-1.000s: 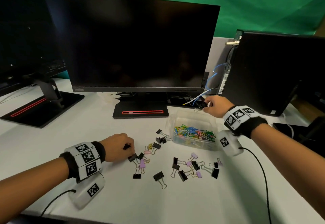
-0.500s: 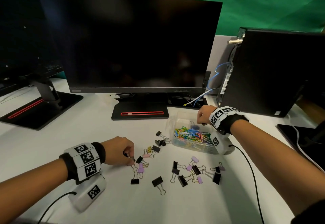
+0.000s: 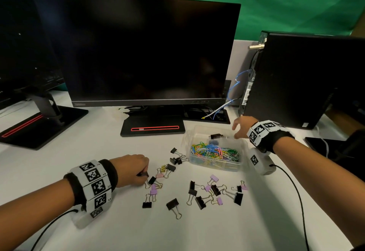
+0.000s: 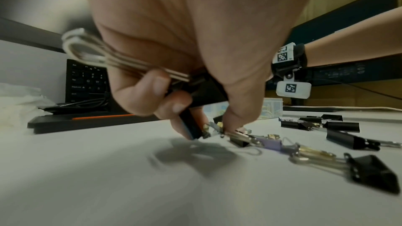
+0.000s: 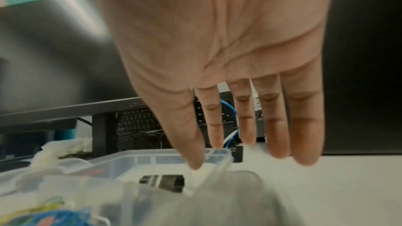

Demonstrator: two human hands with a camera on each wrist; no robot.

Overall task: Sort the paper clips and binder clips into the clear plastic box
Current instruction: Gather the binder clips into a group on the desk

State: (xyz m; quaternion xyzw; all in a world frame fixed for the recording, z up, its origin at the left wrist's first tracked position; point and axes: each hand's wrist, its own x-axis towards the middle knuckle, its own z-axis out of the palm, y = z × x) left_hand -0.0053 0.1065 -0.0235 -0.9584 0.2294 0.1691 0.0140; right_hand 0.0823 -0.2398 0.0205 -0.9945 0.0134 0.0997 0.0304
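Note:
A clear plastic box stands right of centre on the white table; its front part is full of coloured paper clips. One black binder clip lies in the back compartment. My right hand hovers over the box's far right corner, fingers straight and spread, holding nothing. My left hand grips black binder clips in its curled fingers. Its fingertips reach down to the loose binder clips on the table. More black and lilac binder clips lie in front of the box.
A large dark monitor on a black base stands behind the box. A black computer tower is at the right with cables beside it. A second monitor base sits at the left.
My right hand came from behind the box to above it and opened; the black binder clip it held now lies in the back compartment. My left hand stayed at the loose clips.

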